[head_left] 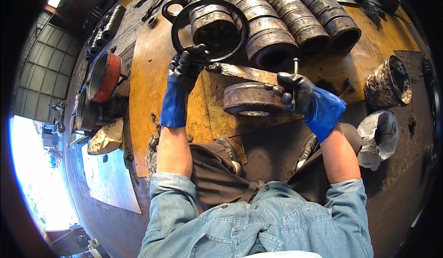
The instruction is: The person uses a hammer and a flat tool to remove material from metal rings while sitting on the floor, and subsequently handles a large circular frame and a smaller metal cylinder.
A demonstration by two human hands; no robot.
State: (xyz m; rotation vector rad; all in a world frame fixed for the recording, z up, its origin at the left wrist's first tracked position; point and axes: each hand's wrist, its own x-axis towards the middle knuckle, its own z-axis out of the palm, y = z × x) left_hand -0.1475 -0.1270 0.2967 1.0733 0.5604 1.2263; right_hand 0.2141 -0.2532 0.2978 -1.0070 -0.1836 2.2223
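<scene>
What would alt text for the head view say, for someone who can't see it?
A person's gloved left hand holds up a thin black ring, while the gloved right hand grips a flat, stained bar. Below the bar is a thick, rusty ring; rows of grimy metal cylinders lie beyond.

The floor (267, 154) is dark and dirty, with big yellow sheets (147, 73) lying on it. Four long rows of rusty pipes (272, 34) lie on the yellow. A thick rusty ring (251, 98) is close by, but what holds it up is hard to see. On the dark floor at the right are a rusty can (382, 86) and a see-through bag (374, 140)
</scene>
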